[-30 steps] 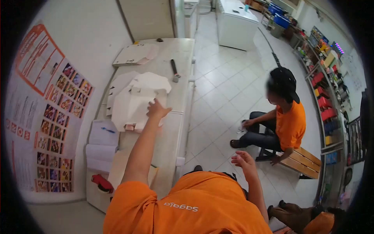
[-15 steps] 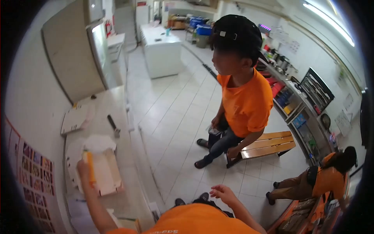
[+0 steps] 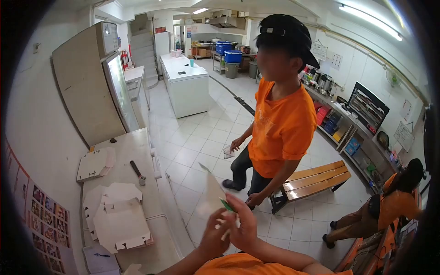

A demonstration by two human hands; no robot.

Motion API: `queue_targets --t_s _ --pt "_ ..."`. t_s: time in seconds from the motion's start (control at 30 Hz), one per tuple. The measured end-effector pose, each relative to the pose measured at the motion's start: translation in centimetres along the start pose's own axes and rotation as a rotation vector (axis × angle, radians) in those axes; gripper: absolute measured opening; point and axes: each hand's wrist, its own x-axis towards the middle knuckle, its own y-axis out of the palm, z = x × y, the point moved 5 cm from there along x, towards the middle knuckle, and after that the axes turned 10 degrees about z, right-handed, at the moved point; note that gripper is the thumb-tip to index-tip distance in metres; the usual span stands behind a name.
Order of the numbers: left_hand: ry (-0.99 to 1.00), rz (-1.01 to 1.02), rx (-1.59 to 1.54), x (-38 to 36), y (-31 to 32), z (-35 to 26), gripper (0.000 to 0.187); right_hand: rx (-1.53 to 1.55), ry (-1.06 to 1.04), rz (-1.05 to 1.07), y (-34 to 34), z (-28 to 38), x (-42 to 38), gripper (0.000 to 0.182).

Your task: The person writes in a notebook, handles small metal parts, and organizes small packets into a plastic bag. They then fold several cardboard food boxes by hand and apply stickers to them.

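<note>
In front of my body, both hands meet at a thin pale sheet with green edges, which is blurred and tilted upward. My right hand grips its lower end, where a green patch shows beside the fingers. My left hand is closed against the same end, its fingers curled and touching my right hand. Part of the sheet's lower end is hidden by the fingers. Left of my hands, flat die-cut cardboard box blanks lie stacked on the counter.
A black-handled tool and more folded white cardboard lie farther along the counter. A pen rests on paper nearby. A person in orange stands close ahead, beside a wooden bench. Another person bends at right.
My left hand has left the cardboard stack and come to my right hand. The yellow-orange piece is gone from the stack; a green-edged sheet is now in my hands. My view has lifted.
</note>
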Motion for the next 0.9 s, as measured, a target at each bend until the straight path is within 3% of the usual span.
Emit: queue_targets --t_s 0.03,0.1,0.13,0.2,0.23,0.27,0.3,0.33,0.37,0.4,0.43,0.5,0.57,0.6,0.7,0.77,0.87,0.9 --pt "0.056 0.029 -0.133 0.2 0.6 -0.5 0.072 -0.007 -0.004 -0.002 -0.5 -0.7 -0.2 0.047" --pt "-0.093 -0.019 -0.948 -0.8 2.3 1.4 0.067 -0.263 -0.07 0.138 -1.0 -1.1 -0.4 0.026" --pt "-0.097 -0.024 -0.954 -1.0 2.8 1.7 0.067 -0.294 -0.058 0.14 -1.1 -1.3 -0.6 0.022" --pt "-0.171 -0.214 -1.833 -0.9 3.4 3.0 0.061 -0.244 -0.113 0.207 -1.6 -2.7 -2.1 0.022" --pt "-0.168 -0.203 -1.826 -0.4 2.7 3.7 0.061 -0.198 -0.176 0.269 -1.9 -3.1 -2.9 0.022" --pt "-0.395 -0.169 -1.842 -0.4 2.6 5.0 0.058 -0.163 -0.219 0.401 -1.9 -3.2 -3.6 0.022" --pt "-0.628 -0.134 -1.844 -0.5 2.9 5.8 0.059 -0.167 -0.219 0.391 -2.3 -3.4 -4.2 0.022" --pt "-0.744 -0.225 -1.743 -0.4 3.4 6.2 0.043 -0.123 -0.197 0.353 -2.7 -3.6 -5.1 0.019" --pt "-0.756 -0.212 -1.738 -0.5 4.4 6.4 0.043 -0.077 -0.171 0.313 -2.8 -3.8 -6.2 0.018" --pt "-0.707 -0.301 -1.582 -1.3 5.0 7.2 0.039 0.183 -0.001 0.182 -2.7 -5.2 -7.5 0.02" --pt "-0.655 -0.384 -1.424 -1.7 5.1 7.3 0.036 0.188 0.009 0.167 -2.5 -4.8 -7.5 0.02" --pt "-0.646 -0.368 -1.478 -2.2 6.0 6.0 0.025 0.075 0.129 0.077 -2.6 -4.0 -7.3 0.038" --pt "-0.681 -0.151 -0.868 -1.7 5.9 4.5 0.019 -0.046 0.11 0.102 -1.5 -4.6 -6.9 0.048" --pt "-0.504 -0.354 -1.345 -2.9 7.8 6.0 0.023 -0.185 0.117 0.097 -1.6 -4.1 -5.9 0.049" --pt "-0.456 -0.347 -1.425 -0.6 5.7 3.8 0.028 -0.391 0.129 0.085 -2.4 -3.9 -5.5 0.05" --pt "-0.526 -0.279 -1.464 -0.8 5.2 4.6 0.032 -0.58 -0.045 0.226 -2.1 -2.3 -5.5 0.051" --pt "-0.652 -0.292 -1.605 -2.9 7.6 8.3 0.036 -0.615 0.017 0.249 -1.8 -3.5 -6.9 0.054" --pt "-0.679 -0.302 -1.631 -2.0 8.0 6.9 0.04 -0.626 0.033 0.25 -2.0 -3.6 -7.3 0.054"
